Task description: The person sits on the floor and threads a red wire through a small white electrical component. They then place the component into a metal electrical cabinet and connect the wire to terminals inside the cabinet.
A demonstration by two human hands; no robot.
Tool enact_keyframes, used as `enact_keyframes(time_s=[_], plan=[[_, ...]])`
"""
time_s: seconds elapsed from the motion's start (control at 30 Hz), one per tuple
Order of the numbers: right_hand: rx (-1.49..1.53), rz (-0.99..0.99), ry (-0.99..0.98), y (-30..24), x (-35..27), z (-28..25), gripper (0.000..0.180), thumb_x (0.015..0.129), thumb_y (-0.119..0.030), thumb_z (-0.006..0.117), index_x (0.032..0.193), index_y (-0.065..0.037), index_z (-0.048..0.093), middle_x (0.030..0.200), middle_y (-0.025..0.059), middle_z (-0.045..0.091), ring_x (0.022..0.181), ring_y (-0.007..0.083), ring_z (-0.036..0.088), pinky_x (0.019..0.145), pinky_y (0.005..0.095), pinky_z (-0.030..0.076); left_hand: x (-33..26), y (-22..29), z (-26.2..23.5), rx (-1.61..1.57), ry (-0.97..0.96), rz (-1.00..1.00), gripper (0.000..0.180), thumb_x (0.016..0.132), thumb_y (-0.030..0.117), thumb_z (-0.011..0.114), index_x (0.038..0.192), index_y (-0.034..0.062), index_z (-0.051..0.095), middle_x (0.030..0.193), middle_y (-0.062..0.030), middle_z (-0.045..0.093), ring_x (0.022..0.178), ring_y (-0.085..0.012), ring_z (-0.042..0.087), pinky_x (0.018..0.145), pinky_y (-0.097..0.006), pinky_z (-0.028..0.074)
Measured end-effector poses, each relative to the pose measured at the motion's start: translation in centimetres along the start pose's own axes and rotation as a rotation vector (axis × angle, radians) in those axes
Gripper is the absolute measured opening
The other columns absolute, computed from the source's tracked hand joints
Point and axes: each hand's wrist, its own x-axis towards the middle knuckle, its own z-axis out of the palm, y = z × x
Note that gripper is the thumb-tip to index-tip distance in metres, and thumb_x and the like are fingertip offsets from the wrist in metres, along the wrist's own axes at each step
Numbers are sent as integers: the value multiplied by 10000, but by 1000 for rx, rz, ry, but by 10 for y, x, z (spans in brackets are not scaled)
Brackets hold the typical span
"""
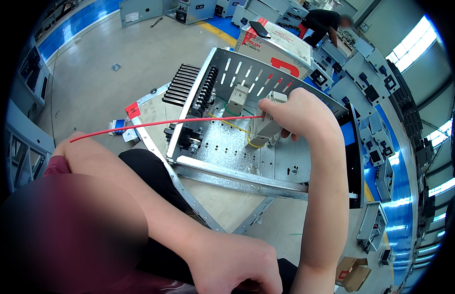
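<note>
My right hand [298,115] is closed over the top of a grey block-shaped component [266,126] inside an open metal enclosure [232,161]. A long red wire [163,122] starts at its thumb and stretches left above the enclosure edge, its free end over my left forearm. My left hand [232,264] is low, near my lap, with curled fingers; their tips and anything in them are hidden. A second grey component [235,100] stands farther left in the enclosure. Yellow wire [230,123] and green wire [230,109] run near the components.
Black terminal parts [204,93] line the enclosure's left wall, with dark rods [181,85] sticking out. A metal rail [242,175] crosses its near side. Behind stands a carton [281,46] with a phone [259,29] on top. Another person [325,24] bends over equipment at the back right.
</note>
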Motion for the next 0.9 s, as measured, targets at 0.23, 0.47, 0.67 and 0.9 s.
enact_keyframes(time_s=[0.23, 0.47, 0.67, 0.9], plan=[[7, 1, 58, 3, -2, -1, 646, 906, -631, 670, 834, -1, 795, 698, 92, 726, 611, 196, 725, 613, 326, 588, 6, 12, -5, -33, -66, -175, 420, 732, 350, 930, 663, 69, 626, 573, -77, 555, 505, -269, 560, 484, -373, 387], [139, -15, 311, 2, 9, -8, 762, 1028, -680, 491, 1070, 13, 805, 1079, 232, 786, 1058, 355, 768, 918, 469, 602, -1, 4, 5, 87, 76, 78, 451, 710, 360, 954, 650, 76, 609, 570, -57, 525, 525, -263, 546, 502, -374, 379], [164, -38, 410, 8, 16, -7, 759, 1027, -686, 488, 1169, 3, 773, 1164, 234, 774, 1144, 388, 738, 985, 491, 572, -6, 9, 14, 87, 128, 82, 366, 817, 250, 744, 672, 69, 462, 627, -55, 437, 591, -299, 473, 565, -406, 356], [157, -79, 441, 4, 19, 0, 697, 1031, -633, 490, 1144, -12, 787, 1158, 232, 775, 1148, 382, 736, 998, 497, 561, -14, 17, 42, 151, 163, 16, 359, 789, 259, 861, 643, 73, 592, 582, -53, 515, 548, -278, 540, 521, -385, 400]])
